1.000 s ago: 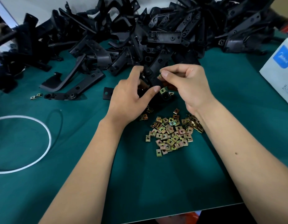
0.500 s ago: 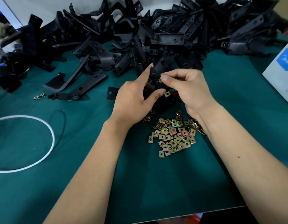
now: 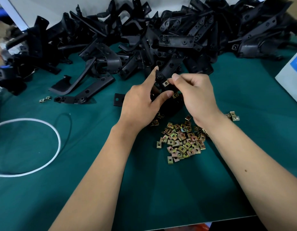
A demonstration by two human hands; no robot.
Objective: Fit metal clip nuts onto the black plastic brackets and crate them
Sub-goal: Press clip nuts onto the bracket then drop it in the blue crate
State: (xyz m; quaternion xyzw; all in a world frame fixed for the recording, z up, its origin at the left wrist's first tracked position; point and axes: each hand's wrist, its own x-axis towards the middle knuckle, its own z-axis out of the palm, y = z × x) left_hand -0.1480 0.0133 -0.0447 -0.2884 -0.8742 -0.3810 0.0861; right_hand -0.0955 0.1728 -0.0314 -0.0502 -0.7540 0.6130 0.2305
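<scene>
We see the left hand (image 3: pixel 141 104) gripping a black plastic bracket (image 3: pixel 161 79) over the bench's (image 3: pixel 161 197) middle, its long side leaning up and away. The right hand (image 3: pixel 196 95) pinches a small square metal clip nut (image 3: pixel 166 83) against it. Shiny loose nuts (image 3: pixel 182 140) lie piled nearby; black brackets (image 3: pixel 161 39) heap along the far edge

A: Where is there room on the worktop (image 3: pixel 161 205)?

B: The near strip of green mat lies bare between the two forearms and to either side of them.

A: And what blocks the far side?

B: A heap of black brackets (image 3: pixel 161 39) spans it from left to right. A pile of clip nuts (image 3: pixel 182 140) sits just near the hands (image 3: pixel 139 104), a white cord loop (image 3: pixel 28 145) lies left, and a white box (image 3: pixel 292 77) stands right.
</scene>
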